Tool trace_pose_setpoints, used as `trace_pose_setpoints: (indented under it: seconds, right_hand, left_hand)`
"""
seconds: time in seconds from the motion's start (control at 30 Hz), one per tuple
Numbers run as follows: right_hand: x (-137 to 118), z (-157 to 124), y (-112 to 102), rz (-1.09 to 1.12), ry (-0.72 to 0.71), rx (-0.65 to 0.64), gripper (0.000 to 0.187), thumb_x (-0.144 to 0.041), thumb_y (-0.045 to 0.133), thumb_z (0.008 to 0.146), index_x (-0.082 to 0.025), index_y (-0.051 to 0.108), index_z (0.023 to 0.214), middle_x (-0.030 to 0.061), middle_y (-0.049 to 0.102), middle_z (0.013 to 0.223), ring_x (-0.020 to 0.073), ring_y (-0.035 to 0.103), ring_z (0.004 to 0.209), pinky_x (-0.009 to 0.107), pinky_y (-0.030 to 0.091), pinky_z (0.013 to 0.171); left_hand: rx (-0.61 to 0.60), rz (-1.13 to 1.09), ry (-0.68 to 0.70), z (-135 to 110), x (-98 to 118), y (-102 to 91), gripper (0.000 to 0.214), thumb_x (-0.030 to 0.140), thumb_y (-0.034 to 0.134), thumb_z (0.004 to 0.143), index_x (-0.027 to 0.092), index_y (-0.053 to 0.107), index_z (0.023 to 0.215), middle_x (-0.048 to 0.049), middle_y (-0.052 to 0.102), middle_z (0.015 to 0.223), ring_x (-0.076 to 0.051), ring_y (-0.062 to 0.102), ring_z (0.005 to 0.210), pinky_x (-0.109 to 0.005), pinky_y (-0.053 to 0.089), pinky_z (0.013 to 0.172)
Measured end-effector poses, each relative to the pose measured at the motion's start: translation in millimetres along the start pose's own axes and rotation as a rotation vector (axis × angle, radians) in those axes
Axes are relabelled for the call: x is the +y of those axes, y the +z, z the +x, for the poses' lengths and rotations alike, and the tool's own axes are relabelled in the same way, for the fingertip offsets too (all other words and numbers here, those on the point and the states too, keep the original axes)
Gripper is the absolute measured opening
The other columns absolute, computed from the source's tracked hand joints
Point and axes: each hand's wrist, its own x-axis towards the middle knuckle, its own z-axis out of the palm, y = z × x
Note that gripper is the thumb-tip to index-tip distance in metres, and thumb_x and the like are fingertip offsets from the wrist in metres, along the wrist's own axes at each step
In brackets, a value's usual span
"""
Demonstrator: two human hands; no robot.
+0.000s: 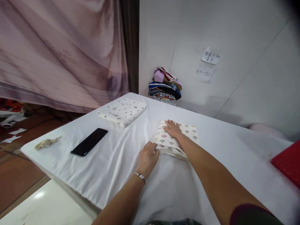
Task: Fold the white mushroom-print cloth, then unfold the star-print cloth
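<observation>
- A small beige twisted scrap [47, 142] is seen at the far left edge of the worktop [112, 168], which is covered by a white sheet.
- A black phone [89, 142] is laid face up left of centre, well apart from both hands.
- A second folded cloth [122, 111], white with small dark prints, is placed behind the phone, near the far edge of the worktop.
- The left hand [147, 157], with a bracelet at the wrist, is clenched at the near left corner of the folded printed cloth [190, 132]. The edge of the layers is pinched by its fingers.
- That folded printed cloth is found at the centre of the frame, lying flat on the sheet.
- The right hand [172, 128] is laid flat on top of that cloth, palm down and fingers spread, with nothing grasped.
- A pile of coloured clothes [165, 86] is stacked against the wall behind, above centre.
- Two paper notes [208, 65] are stuck to the wall at the upper right.
- A red item [287, 162] is cut off by the right edge.
</observation>
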Motion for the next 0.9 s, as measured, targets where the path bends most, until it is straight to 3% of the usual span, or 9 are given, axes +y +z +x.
trace_pose_setpoints:
  seconds: [0.17,0.33,0.57,0.67,0.77,0.9]
  right_hand:
    - [6,4,5,0.018,0.015,0.005,0.061,-0.058,0.022,0.09,-0.029,0.021,0.144,0.0001,0.013,0.152,0.0204,0.007,0.139,0.049,0.004,0.11]
    - [6,3,6,0.048,0.018,0.018,0.06,-0.055,0.025,0.091,-0.027,0.022,0.143,0.0017,0.013,0.152,0.0213,0.007,0.139,0.05,0.003,0.11]
    - [5,-4,-3,0.159,0.005,0.005,0.057,-0.051,0.035,0.09,-0.024,0.033,0.14,0.0047,0.019,0.15,0.0243,0.01,0.139,0.05,0.008,0.111]
    - [5,-31,-10,0.235,-0.002,0.006,0.053,-0.05,0.038,0.089,-0.026,0.04,0.136,0.0032,0.028,0.147,0.022,0.023,0.136,0.04,0.022,0.11]
    - [3,-79,-10,0.338,-0.106,0.095,0.046,-0.047,0.042,0.088,-0.026,0.05,0.128,0.0034,0.042,0.14,0.0212,0.039,0.128,0.035,0.035,0.103]
    - [0,-142,-1,0.26,-0.383,0.29,0.034,-0.032,0.049,0.087,-0.024,0.056,0.119,0.0055,0.058,0.123,0.0238,0.044,0.123,0.043,0.032,0.103]
  left_hand:
    - [0.04,0.049,0.092,-1,-1,-0.8,0.011,0.012,0.048,0.075,0.021,0.053,0.069,-0.0019,0.053,0.074,-0.016,0.052,0.077,-0.026,0.04,0.07]
    - [0.08,-0.012,0.052,1,-4,0.3,0.008,0.013,0.05,0.074,0.021,0.052,0.074,-0.0048,0.053,0.096,-0.019,0.052,0.091,-0.029,0.043,0.078]
    - [-0.017,-0.102,-0.02,6,-9,5.6,0.009,0.014,0.048,0.073,0.022,0.045,0.075,-0.0002,0.052,0.081,-0.013,0.052,0.069,-0.025,0.04,0.066]
    - [-0.04,-0.135,-0.063,9,-12,6.6,0.007,0.016,0.049,0.073,0.022,0.044,0.074,0.0009,0.054,0.078,-0.013,0.052,0.068,-0.025,0.039,0.065]
    - [-0.055,-0.153,-0.095,11,-12,6.6,0.005,0.02,0.05,0.073,0.022,0.046,0.074,0.0015,0.054,0.076,-0.013,0.053,0.066,-0.025,0.038,0.063]
    - [-0.054,-0.148,-0.082,13,-10,5.4,0.004,0.021,0.05,0.073,0.022,0.047,0.073,0.0009,0.055,0.078,-0.014,0.053,0.068,-0.025,0.037,0.063]
